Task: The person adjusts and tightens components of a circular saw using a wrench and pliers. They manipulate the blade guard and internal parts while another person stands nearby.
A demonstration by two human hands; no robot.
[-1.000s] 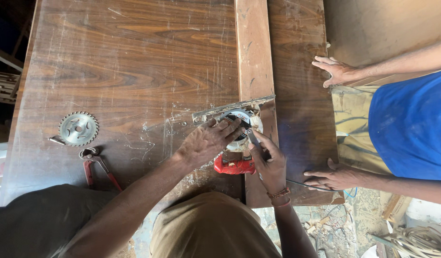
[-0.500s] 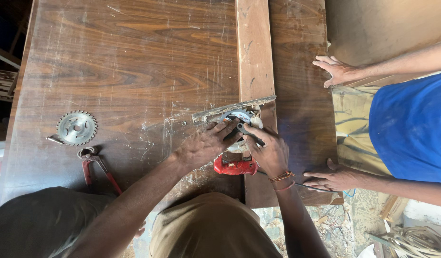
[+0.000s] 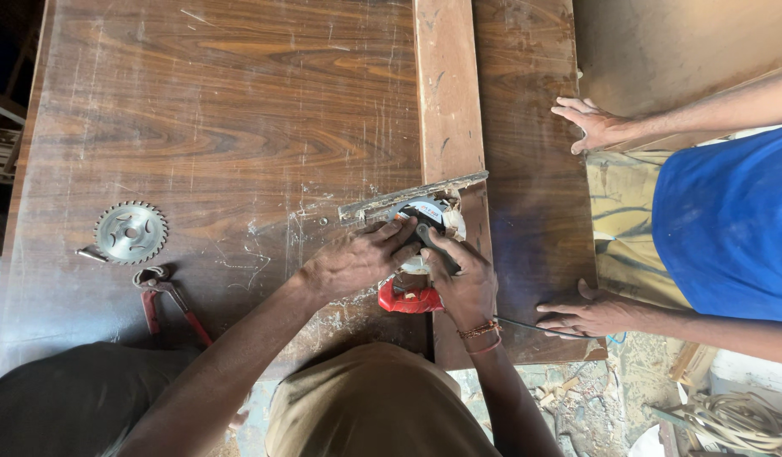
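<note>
two hands of the wearer meet on a small circular saw (image 3: 421,241) near the lower middle of the head view, where it sits on a large dark wooden panel (image 3: 239,127) beside a lighter upright plank (image 3: 446,110). the left hand (image 3: 357,262) lies over the saw's front with its fingers curled onto the body, and the right hand (image 3: 463,283) is wrapped round the handle, just above the tool's red part. a thin strip of wood (image 3: 412,196) lies slanted just past the saw. on the panel's left lie a loose toothed saw blade (image 3: 130,232) and red-handled pliers (image 3: 167,300). at the right edge another person in a blue shirt presses two flat, spread hands (image 3: 594,123) (image 3: 590,313) on the panel.
</note>
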